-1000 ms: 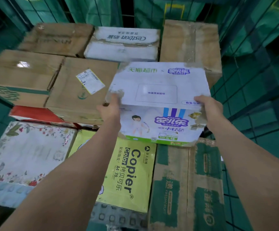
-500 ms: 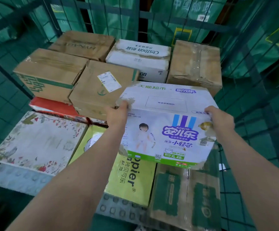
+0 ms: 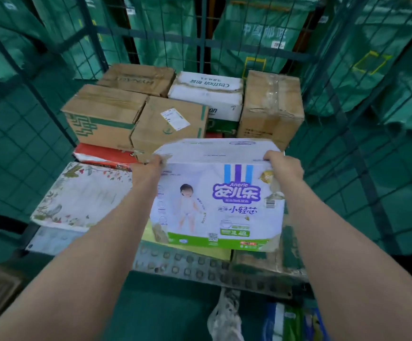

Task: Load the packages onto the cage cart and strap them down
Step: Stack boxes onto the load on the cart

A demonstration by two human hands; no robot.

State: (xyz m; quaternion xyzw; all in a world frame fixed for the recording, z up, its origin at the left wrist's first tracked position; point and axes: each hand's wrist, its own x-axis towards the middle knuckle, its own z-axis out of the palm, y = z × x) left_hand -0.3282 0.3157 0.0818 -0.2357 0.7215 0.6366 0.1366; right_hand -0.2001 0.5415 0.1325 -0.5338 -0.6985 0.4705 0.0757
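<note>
Head view: left hand point(image 3: 148, 168) and right hand point(image 3: 285, 166) each grip a top corner of one white diaper box point(image 3: 219, 205) at the cage cart point(image 3: 187, 267) front. Inside the cart: four brown cartons point(image 3: 106, 114), one Cestbon box point(image 3: 207, 94), one floral box point(image 3: 82, 195), one red box point(image 3: 101, 156).

— What sort of place is this?
— A parcel sorting depot. Green mail sacks point(image 3: 261, 43) hang at twelve o'clock behind a wire cage cart point(image 3: 163, 38), and taped, label-bearing cartons point(image 3: 170, 119) are stacked inside it.
</note>
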